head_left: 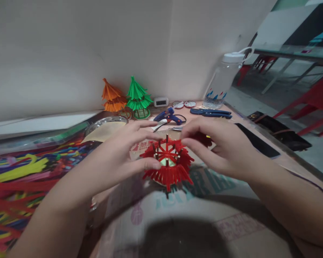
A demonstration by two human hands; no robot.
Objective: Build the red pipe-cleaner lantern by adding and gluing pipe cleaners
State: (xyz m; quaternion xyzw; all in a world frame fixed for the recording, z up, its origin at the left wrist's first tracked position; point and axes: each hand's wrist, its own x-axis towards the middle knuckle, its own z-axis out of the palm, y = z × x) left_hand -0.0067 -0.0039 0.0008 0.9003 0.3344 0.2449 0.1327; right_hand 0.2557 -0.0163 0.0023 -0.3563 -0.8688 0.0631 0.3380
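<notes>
A red fringed craft roof (172,173), apparently made of fuzzy pipe cleaners, sits on the cardboard in front of me. Short dark posts stand up from it around a spoked red ring, with a pale greenish middle. My left hand (126,154) holds its left side, thumb at the front and fingers behind. At the far right edge, the thumb and forefinger of my right hand (218,143) come together on the fringe. Another dark red piece (204,139) shows partly behind my right hand.
Coloured pipe cleaners (21,172) cover the left side. Behind stand orange (113,95) and green (138,93) tiered models, a small digital clock (160,102), a blue glue gun (168,115), blue-handled pliers (211,113) and a clear bottle (220,82). A dark phone (255,139) lies right.
</notes>
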